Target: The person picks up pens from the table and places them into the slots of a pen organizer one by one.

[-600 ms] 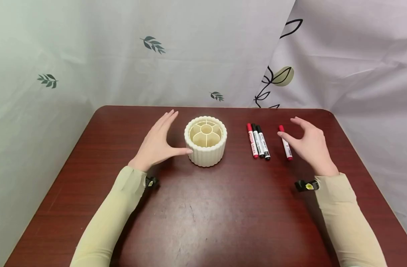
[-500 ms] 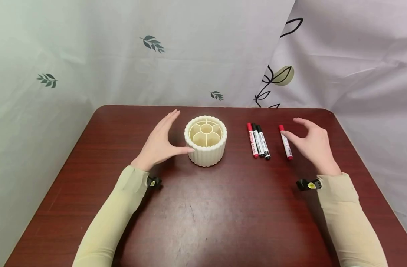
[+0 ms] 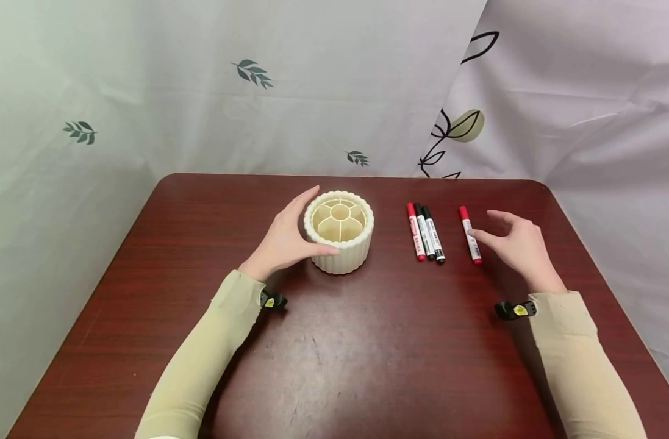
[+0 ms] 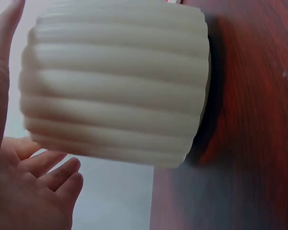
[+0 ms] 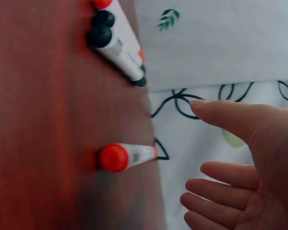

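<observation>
A cream, ribbed round pen holder (image 3: 345,259) with several inner compartments stands upright on the table. My left hand (image 3: 285,238) is spread around its left side, the thumb in front and the fingers by the far left rim. In the left wrist view, the fingers (image 4: 62,179) look loosely bent beside the holder wall (image 4: 115,86); firm contact cannot be made out. Over on the right, a single red-capped marker (image 3: 471,235) lies flat. My right hand (image 3: 523,250) hovers just right of it, thumb and fingers apart, holding nothing; the right wrist view shows a gap to the marker (image 5: 127,156).
Three more markers lie side by side between the holder and the lone marker: a red one (image 3: 415,231) and two black ones (image 3: 433,235). The dark red wooden table (image 3: 367,353) ends at a pale printed curtain (image 3: 312,91) behind.
My left hand has moved right, closer around the holder, its thumb now across the front. My right hand has shifted slightly right and nearer to me. Holder and markers stay in place.
</observation>
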{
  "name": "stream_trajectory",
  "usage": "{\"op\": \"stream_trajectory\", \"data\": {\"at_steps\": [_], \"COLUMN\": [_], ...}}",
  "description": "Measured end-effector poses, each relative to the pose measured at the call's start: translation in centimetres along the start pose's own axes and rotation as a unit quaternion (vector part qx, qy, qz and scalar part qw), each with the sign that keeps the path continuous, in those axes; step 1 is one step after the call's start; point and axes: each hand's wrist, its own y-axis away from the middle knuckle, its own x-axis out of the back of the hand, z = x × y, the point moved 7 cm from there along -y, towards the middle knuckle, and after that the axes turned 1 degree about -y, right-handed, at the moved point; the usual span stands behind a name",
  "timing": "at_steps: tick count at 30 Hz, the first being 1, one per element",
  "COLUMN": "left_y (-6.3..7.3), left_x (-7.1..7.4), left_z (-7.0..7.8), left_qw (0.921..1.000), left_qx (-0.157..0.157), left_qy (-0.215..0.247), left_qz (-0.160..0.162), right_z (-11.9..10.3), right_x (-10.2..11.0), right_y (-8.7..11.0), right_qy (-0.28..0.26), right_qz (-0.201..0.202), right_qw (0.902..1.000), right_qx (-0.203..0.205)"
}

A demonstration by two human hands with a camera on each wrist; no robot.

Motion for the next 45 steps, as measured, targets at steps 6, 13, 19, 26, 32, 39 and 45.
{"op": "stream_trajectory", "data": {"at_steps": [6, 13, 19, 26, 32, 39, 45], "left_y": [0.0, -0.1, -0.3, -0.3, -0.3, -0.4, -0.4], "left_x": [-0.8, -0.8, -0.8, -0.8, -0.6, -0.6, -0.6], "left_z": [-0.1, -0.1, 0.0, 0.1, 0.1, 0.1, 0.1], "left_qw": [0.9996, 0.9994, 0.9990, 0.9990, 0.9991, 0.9992, 0.9993], "left_qx": [0.021, 0.034, 0.041, 0.041, 0.037, 0.037, 0.036], "left_qy": [0.016, 0.002, -0.015, -0.018, -0.016, -0.014, -0.012], "left_qz": [-0.007, -0.003, -0.008, -0.008, -0.007, -0.007, -0.005], "right_z": [0.5, 1.2, 1.2, 1.1, 1.2, 0.8, -0.8], "right_x": [-1.4, -2.4, -2.7, -2.9, -2.6, -1.6, -0.4], "right_y": [0.6, 0.9, 0.8, 0.8, 0.7, 0.4, 0.3], "right_qy": [-0.002, 0.013, 0.024, 0.029, 0.022, -0.008, -0.052], "right_qz": [-0.026, -0.024, -0.015, -0.018, -0.003, 0.025, 0.048], "right_qw": [0.9996, 0.9994, 0.9992, 0.9993, 0.9997, 0.9996, 0.9975], "right_qx": [0.011, 0.019, 0.027, 0.016, 0.005, -0.009, 0.000]}}
